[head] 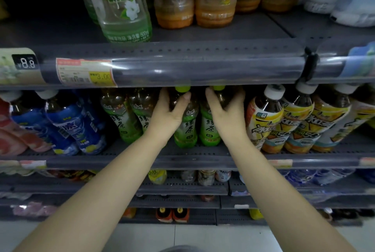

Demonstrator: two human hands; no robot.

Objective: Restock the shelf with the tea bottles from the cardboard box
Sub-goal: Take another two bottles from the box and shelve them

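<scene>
The shelf unit (182, 158) filled the view, its top and both sides cut off by the frame. The upper shelf (203, 28) carried one pale green bottle (121, 8) and several amber bottles (215, 0), all cropped above the label. The green one read "500ml" near its base; the rest of its print was too blurred to read. The far left of that shelf lay in darkness.

The price rail (182, 65) hid the caps of most bottles on the middle shelf. A digital tag (24, 62) showed "8.8", and a paper tag (86, 72) showed "3.00"; its smaller print could not be read.

On the middle shelf stood blue-labelled bottles (71, 121) at left, green tea bottles in the centre, and yellow-labelled bottles (284, 121) at right showing "50". The lower shelves were dim and their contents indistinct.

The left hand (168, 111) gripped the neck of a green tea bottle (185, 128), thumb across the front, fingers wrapped behind and hidden. The right hand (225, 109) gripped the neck of the second green tea bottle (210, 128) just beside it, its fingers likewise curled round out of sight. Both bottles stood upright at the shelf's front edge, their labels reading "绿茶". Two more green tea bottles (129, 115) stood to the left of them.
</scene>
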